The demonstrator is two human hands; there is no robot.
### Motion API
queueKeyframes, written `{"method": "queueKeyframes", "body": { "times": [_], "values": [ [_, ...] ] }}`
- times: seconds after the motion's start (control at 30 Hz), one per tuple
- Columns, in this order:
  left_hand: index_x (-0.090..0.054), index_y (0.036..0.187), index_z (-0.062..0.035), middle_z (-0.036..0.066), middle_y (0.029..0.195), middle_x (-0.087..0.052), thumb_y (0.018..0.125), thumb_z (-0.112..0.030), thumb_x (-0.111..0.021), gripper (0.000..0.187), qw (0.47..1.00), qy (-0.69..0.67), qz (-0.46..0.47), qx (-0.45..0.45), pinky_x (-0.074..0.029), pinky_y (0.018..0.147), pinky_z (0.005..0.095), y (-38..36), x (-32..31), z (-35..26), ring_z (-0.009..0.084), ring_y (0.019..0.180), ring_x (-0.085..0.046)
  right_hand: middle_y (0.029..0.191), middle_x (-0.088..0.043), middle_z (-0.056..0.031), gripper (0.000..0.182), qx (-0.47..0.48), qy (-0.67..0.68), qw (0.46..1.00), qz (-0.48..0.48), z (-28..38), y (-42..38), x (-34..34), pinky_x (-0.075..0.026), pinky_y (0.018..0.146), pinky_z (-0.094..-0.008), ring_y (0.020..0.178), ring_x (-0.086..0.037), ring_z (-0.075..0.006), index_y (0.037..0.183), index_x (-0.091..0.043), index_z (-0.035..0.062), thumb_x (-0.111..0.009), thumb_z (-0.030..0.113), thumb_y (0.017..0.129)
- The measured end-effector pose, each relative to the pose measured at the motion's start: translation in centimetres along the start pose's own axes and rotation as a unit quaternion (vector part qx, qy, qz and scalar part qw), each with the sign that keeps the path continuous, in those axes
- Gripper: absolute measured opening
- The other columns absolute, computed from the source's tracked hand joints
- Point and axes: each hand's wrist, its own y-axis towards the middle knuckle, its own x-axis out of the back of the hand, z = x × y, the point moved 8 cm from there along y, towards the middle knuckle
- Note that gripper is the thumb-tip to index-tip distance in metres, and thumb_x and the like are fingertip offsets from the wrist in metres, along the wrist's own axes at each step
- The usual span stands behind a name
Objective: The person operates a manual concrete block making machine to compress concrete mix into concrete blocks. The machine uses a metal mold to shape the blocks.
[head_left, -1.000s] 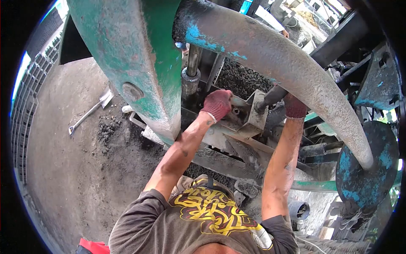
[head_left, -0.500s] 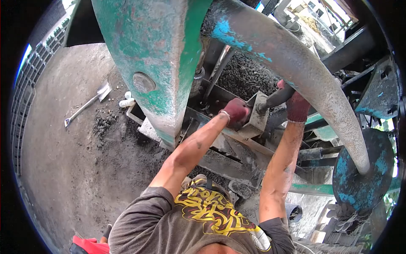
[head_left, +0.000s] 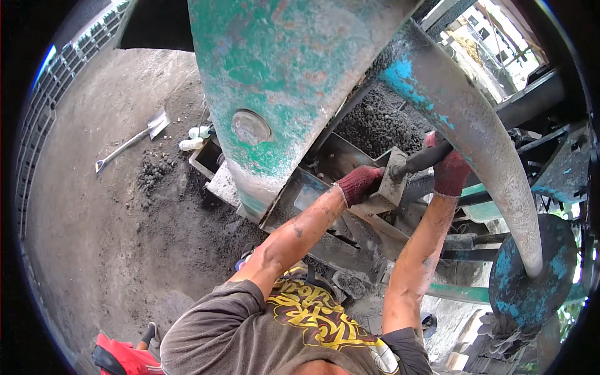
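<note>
I'm steadying the metal box [head_left: 389, 195] at the end of the dark bar [head_left: 426, 160]: my right hand [head_left: 452, 173] is wrapped around the bar, my left hand [head_left: 360, 185] curled at the box, though I cannot tell if it grips. I judge the next move calls for a firm hold. A second ago, my left hand was apart from the box.
</note>
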Motion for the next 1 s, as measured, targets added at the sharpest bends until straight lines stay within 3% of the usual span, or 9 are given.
{"method": "queueKeyframes", "body": {
  "times": [0.07,0.13,0.23,0.27,0.33,0.37,0.43,0.57,1.0],
  "values": [
    [-0.060,0.116,-0.0091,0.013,0.104,-0.067,0.076,-0.001,-0.066,0.042,0.979,0.184,-0.020,-0.081,-0.051,0.082,0.0347,-0.2,0.3,-1.4,0.0290,0.096,-0.066,0.090,-0.068,-0.0099,0.028,0.046,-0.056,0.997,-0.015,5.1,2.9,1.4,-0.049,0.081,-0.0443,0.087,-0.064,-0.0309,0.100,-0.065,0.0078,-0.075,0.018,0.077],
    [-0.061,0.113,-0.0079,0.014,0.104,-0.066,0.075,0.000,-0.065,0.039,0.988,-0.153,-0.029,0.025,-0.051,0.082,0.0350,-0.2,0.1,0.9,0.0308,0.097,-0.064,0.092,-0.068,-0.0097,0.030,0.089,-0.117,0.989,-0.029,7.4,3.7,2.2,-0.048,0.082,-0.0453,0.089,-0.064,-0.0316,0.102,-0.066,0.0081,-0.076,0.020,0.076],
    [-0.064,0.107,-0.0025,0.007,0.100,-0.067,0.087,-0.017,-0.064,0.025,0.952,-0.267,-0.084,0.123,-0.051,0.078,0.0309,-0.9,0.1,1.1,0.0150,0.090,-0.064,0.096,-0.068,-0.0089,0.036,-0.001,-0.077,0.993,0.088,4.8,2.5,0.7,-0.048,0.081,-0.0455,0.089,-0.064,-0.0328,0.109,-0.064,0.0095,-0.077,0.021,0.076],
    [-0.064,0.107,-0.0025,0.007,0.100,-0.067,0.087,-0.017,-0.064,0.025,0.953,-0.266,-0.080,0.124,-0.051,0.078,0.0309,-0.8,0.3,1.5,0.0150,0.090,-0.064,0.102,-0.066,-0.0092,0.039,0.071,-0.265,0.954,0.122,4.4,1.3,-0.4,-0.046,0.084,-0.0460,0.093,-0.062,-0.0328,0.112,-0.062,0.0102,-0.074,0.024,0.078],
    [-0.063,0.108,-0.0008,0.007,0.100,-0.067,0.087,-0.017,-0.064,0.026,0.977,0.104,-0.053,-0.179,-0.050,0.078,0.0285,-1.0,0.6,-2.7,0.0126,0.090,-0.063,0.112,-0.062,-0.0097,0.044,0.200,-0.599,0.754,0.179,1.6,-2.4,-3.3,-0.043,0.091,-0.0469,0.103,-0.057,-0.0327,0.119,-0.059,0.0114,-0.070,0.030,0.081],
    [-0.063,0.108,-0.0008,0.007,0.100,-0.067,0.087,-0.017,-0.064,0.026,0.977,0.103,-0.048,-0.180,-0.050,0.078,0.0285,-1.0,0.4,-2.9,0.0126,0.090,-0.063,0.118,-0.060,-0.0100,0.046,0.254,-0.730,0.603,0.198,-0.4,-4.4,-4.7,-0.041,0.095,-0.0474,0.108,-0.055,-0.0326,0.123,-0.057,0.0120,-0.067,0.033,0.083],
    [-0.062,0.110,-0.0011,0.007,0.101,-0.066,0.086,-0.015,-0.063,0.027,0.972,-0.210,-0.051,0.089,-0.049,0.082,0.0274,-0.7,0.2,0.4,0.0129,0.093,-0.061,0.128,-0.056,-0.0106,0.051,0.327,-0.891,0.230,0.214,-4.3,-7.1,-6.1,-0.037,0.101,-0.0483,0.118,-0.051,-0.0325,0.130,-0.053,0.0132,-0.062,0.039,0.087],
    [-0.060,0.112,0.0005,0.008,0.103,-0.066,0.086,-0.013,-0.062,0.030,0.963,-0.109,-0.053,0.240,-0.047,0.085,0.0286,-1.2,0.8,-1.4,0.0152,0.095,-0.061,0.131,-0.054,-0.0100,0.053,0.346,-0.902,0.129,0.223,-7.0,-8.8,-7.3,-0.036,0.102,-0.0479,0.120,-0.049,-0.0315,0.132,-0.051,0.0130,-0.058,0.042,0.088],
    [-0.057,0.120,-0.0017,0.014,0.099,-0.068,0.084,-0.012,-0.064,0.038,0.995,0.055,-0.035,0.076,-0.048,0.085,0.0318,0.3,1.0,-0.3,0.0153,0.093,-0.062,0.141,-0.045,-0.0080,0.060,0.417,-0.836,-0.263,0.241,-13.5,-13.4,-9.8,-0.033,0.107,-0.0466,0.128,-0.042,-0.0275,0.139,-0.040,0.0119,-0.040,0.052,0.095]
  ]
}}
